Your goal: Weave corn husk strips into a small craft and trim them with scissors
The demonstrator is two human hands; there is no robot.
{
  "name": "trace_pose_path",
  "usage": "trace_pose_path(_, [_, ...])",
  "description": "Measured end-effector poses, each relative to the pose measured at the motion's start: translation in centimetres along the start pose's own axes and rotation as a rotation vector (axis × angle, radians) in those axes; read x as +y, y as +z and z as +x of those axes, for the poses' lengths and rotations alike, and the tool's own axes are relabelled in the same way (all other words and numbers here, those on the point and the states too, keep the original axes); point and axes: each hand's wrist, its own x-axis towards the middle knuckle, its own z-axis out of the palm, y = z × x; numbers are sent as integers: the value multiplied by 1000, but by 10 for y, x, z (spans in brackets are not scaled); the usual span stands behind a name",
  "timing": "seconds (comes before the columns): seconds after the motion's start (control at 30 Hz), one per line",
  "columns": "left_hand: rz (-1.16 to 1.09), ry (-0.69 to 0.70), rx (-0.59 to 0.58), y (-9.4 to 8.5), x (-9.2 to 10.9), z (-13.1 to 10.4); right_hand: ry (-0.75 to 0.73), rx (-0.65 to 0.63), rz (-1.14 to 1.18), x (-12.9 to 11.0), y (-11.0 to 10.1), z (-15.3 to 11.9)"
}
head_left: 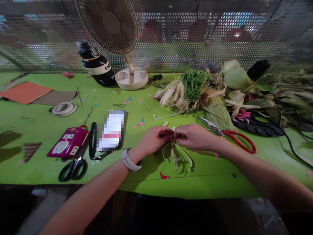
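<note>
My left hand (156, 138) and my right hand (188, 136) meet over the green table, fingertips pinched close together. Between them they grip a small bundle of dried corn husk strips (175, 156), whose pale, curled ends hang down toward the table's front. A short bit of husk sticks up above the fingers. To the right of my right hand lie red-handled scissors (221, 131), blades parted, beside a large green corn husk (216, 112). Behind my hands sits a heap of husks (176, 93) with a bunch of green strands (195, 84) on top.
On the left lie a phone (111, 130), a purple pouch (69, 142), black scissors (73, 168) and tape rolls (64, 109). A fan (131, 78) and a dark bottle (99, 70) stand before the perforated metal screen (171, 45). A black palette (262, 124) lies right. Paper scraps are scattered about.
</note>
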Motion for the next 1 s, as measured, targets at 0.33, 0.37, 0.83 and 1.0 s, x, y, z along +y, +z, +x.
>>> trace_pose_path(0.33, [-149, -37, -19, -1, 3, -1, 105, 1, -6, -8, 5, 1])
trace_pose_path(0.37, [-155, -40, -21, -1, 3, 0, 132, -2, 3, -8, 6, 1])
trace_pose_path(0.83, [285, 88, 78, 1, 14, -9, 273, -57, 187, -1, 5, 6])
trace_pose_path(1.0, [633, 192, 112, 6, 22, -16, 265, -56, 250, 0, 7, 5])
